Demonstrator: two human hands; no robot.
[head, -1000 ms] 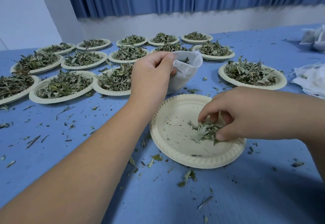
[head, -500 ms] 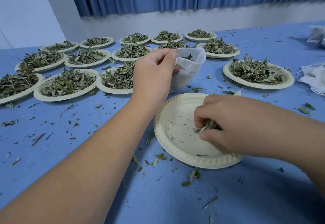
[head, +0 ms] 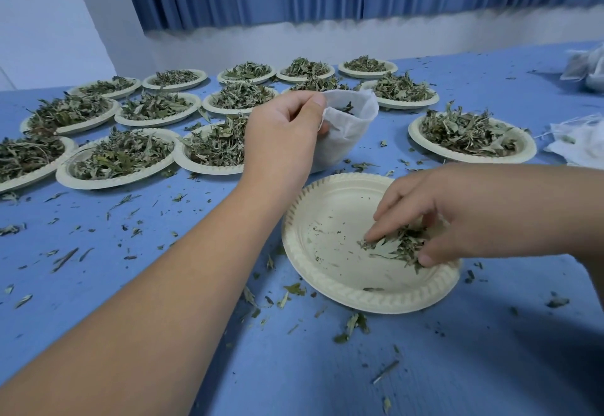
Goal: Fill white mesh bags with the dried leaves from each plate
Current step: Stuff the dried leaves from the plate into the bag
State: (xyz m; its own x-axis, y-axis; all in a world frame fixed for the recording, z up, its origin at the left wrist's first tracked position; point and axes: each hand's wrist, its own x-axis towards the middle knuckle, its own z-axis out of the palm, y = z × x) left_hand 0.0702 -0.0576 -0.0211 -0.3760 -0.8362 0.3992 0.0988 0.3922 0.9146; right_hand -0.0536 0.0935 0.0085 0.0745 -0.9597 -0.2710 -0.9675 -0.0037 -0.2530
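Herb-packing workroom: many leaf-filled plates (head: 470,158)

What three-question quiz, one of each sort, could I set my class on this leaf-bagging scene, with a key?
1. What colour is the table?
2. True or false: the left hand grips the rim of the bag.
3. Where is the right hand gathering leaves?
A. on the near plate
B. inside the bag
C. on the bare table

Key: 1 blue; 2 true; 3 A.
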